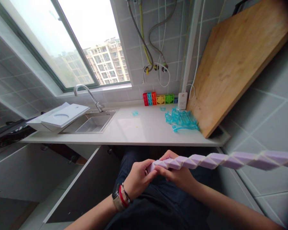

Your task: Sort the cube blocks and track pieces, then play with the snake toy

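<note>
A long lavender snake puzzle, made of linked wedge-like segments with pale edges, stretches from my hands out past the right side of the view. My left hand pinches its near end between thumb and fingers. Just to the right, my right hand is closed around the same end part, thumb below and fingers over the top. The two hands nearly touch, above my lap and in front of the counter edge. Fingers partly hide the end segments.
Translucent turquoise plastic pieces lie on the white counter. Behind them stand colourful plastic blocks and a white plug-in box. A large wooden board leans right. Left are a sink, a white box and an open cabinet door.
</note>
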A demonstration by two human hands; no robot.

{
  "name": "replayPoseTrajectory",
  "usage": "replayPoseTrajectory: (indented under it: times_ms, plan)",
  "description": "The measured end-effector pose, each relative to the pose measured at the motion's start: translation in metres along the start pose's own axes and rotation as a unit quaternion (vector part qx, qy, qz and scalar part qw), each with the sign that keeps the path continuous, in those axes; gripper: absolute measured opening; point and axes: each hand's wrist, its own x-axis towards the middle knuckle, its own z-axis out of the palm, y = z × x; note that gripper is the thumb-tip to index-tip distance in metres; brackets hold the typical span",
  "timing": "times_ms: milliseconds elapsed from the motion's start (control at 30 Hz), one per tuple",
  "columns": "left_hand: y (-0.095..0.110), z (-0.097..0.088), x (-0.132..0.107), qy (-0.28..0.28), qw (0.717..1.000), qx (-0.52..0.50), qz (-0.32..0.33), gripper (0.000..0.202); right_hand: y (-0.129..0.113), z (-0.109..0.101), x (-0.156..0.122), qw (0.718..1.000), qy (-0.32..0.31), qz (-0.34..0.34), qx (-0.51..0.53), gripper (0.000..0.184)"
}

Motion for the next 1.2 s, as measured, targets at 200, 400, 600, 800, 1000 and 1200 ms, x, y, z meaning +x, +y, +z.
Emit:
replayPoseTrajectory:
  times_ms: [200, 400, 600, 800, 1000, 1200]
  plan:
    - [0.004, 0.005, 0.0, -0.018, 1.0, 0.002, -0.017, 0.025, 0.006, 0.002, -0.003, 0.992, 0.048, -0.05, -0.106, 0.024]
    - [0.005, 0.001, 0.002, -0.024, 0.995, 0.101, -0.002, 0.045, 0.002, -0.004, 0.001, 0.996, 0.054, -0.041, -0.066, 0.029]
    - [0.001, 0.003, 0.004, -0.029, 0.982, 0.186, 0.03, 0.046, 0.0, -0.005, 0.002, 0.993, 0.048, -0.054, -0.094, 0.03]
    - [-0.001, 0.003, 0.003, -0.025, 0.981, 0.187, 0.048, 0.041, -0.005, -0.006, 0.001, 0.991, 0.054, -0.055, -0.109, 0.034]
    - [-0.002, 0.006, 0.002, -0.005, 0.971, 0.219, 0.094, 0.034, 0.0, -0.006, 0.006, 1.0, -0.009, 0.024, 0.0, 0.035]
    - [-0.009, 0.009, 0.0, 0.01, 0.961, 0.243, 0.129, 0.032, 0.007, -0.008, 0.013, 0.996, -0.026, 0.059, 0.055, 0.038]
